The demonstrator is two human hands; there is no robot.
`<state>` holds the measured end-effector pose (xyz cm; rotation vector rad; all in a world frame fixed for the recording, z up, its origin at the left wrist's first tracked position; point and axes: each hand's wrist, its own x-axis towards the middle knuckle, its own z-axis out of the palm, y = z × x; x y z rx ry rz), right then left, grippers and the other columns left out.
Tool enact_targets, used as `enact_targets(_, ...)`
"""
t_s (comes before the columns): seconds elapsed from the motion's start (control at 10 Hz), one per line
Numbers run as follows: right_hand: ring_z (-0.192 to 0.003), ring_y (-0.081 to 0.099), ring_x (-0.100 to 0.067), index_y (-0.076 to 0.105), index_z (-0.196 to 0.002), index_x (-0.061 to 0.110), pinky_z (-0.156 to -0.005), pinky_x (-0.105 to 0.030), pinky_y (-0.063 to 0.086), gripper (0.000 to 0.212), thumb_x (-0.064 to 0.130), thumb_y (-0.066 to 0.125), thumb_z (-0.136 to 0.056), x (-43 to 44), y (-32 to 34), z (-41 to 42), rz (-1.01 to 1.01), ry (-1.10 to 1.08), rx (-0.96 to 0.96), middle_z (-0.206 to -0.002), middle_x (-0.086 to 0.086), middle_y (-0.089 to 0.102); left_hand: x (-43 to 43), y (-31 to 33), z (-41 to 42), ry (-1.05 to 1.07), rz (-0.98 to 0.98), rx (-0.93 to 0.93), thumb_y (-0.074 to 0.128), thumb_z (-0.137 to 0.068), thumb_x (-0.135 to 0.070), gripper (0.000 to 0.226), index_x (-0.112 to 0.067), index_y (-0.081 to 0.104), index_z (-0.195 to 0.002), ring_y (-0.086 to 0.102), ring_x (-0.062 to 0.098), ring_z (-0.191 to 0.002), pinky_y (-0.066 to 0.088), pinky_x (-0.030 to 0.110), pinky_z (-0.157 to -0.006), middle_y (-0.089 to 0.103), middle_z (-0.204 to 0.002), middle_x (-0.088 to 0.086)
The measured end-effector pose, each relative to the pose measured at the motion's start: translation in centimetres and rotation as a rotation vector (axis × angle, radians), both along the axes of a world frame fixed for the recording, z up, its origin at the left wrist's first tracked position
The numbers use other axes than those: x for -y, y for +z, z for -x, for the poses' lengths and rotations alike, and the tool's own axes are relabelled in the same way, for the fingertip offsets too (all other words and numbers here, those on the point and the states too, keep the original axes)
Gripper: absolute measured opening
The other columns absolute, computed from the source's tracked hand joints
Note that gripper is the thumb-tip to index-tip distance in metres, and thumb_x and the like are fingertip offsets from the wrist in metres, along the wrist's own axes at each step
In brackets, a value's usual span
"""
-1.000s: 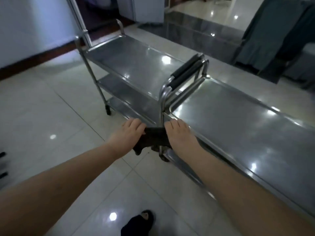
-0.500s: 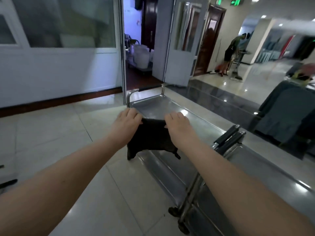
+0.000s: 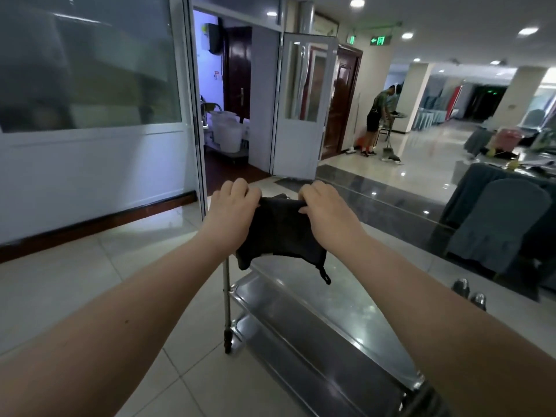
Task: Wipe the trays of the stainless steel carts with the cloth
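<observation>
Tiled hall, steel cart's top tray below: left grip and right grip each pinch the dark cloth; best lowered flat, spread.

Floor L of cart open, room to pass. Top tray reachable from above. Upright post at tray's L corner in the way; covered chairs crowd R side.

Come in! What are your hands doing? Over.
Left hand and right hand grip black fabric cloth, held up. Shiny stainless steel cart tray beneath. Nothing between.
</observation>
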<state>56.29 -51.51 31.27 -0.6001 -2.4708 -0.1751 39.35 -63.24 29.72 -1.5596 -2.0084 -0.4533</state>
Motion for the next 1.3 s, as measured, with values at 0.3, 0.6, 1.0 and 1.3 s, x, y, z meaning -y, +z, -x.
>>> enact_targets(0.3, -0.092, 0.044, -0.021, 0.056, -0.089, 0.010, -0.074, -0.030, 0.032, 0.007, 0.010, 0.062, -0.091, -14.7, -5.5, 11.8, 0.155, 0.076, 0.041, -0.094, -0.004, 0.049, -12.1, -6.0, 12.0, -0.063, 0.079, -0.015, 0.053, -0.097, -0.011, 0.013, -0.006, 0.060, -0.106, 0.050, 0.033, -0.095, 0.043, 0.041, -0.084, 0.055, -0.101, 0.014)
enact_targets(0.6, -0.084, 0.040, -0.012, 0.046, -0.088, 0.023, -0.071, -0.026, 0.029, 0.014, 0.020, 0.058, -0.096, -25.4, -12.9, 25.4, 0.363, 0.001, 0.087, -0.089, 0.009, 0.042, -24.1, -11.3, 26.5, -0.124, 0.204, 0.036, 0.038, -0.104, -0.018, 0.024, -0.010, 0.058, -0.113, 0.049, 0.027, -0.103, 0.041, 0.037, -0.092, 0.054, -0.111, 0.009)
enact_targets(1.0, -0.092, 0.045, -0.016, 0.053, -0.091, 0.020, -0.083, -0.028, 0.039, 0.007, 0.016, 0.058, -0.094, -34.4, -19.3, 40.0, 0.538, -0.268, -0.053, -0.095, 0.008, 0.046, -41.0, -16.5, 47.0, -0.669, 0.341, 0.109, 0.059, -0.096, -0.013, 0.017, -0.003, 0.069, -0.105, 0.052, 0.026, -0.092, 0.043, 0.031, -0.082, 0.060, -0.098, 0.012)
enact_targets(1.3, -0.105, 0.046, -0.025, 0.060, -0.111, 0.013, -0.083, -0.032, 0.039, 0.018, 0.010, 0.055, -0.094, -43.6, -21.0, 44.4, 0.563, -0.683, 0.055, -0.108, -0.003, 0.051, -55.5, -19.7, 48.9, -0.620, 0.504, 0.150, 0.050, -0.101, -0.021, 0.027, -0.012, 0.063, -0.123, 0.049, 0.028, -0.109, 0.036, 0.033, -0.091, 0.058, -0.119, 0.009)
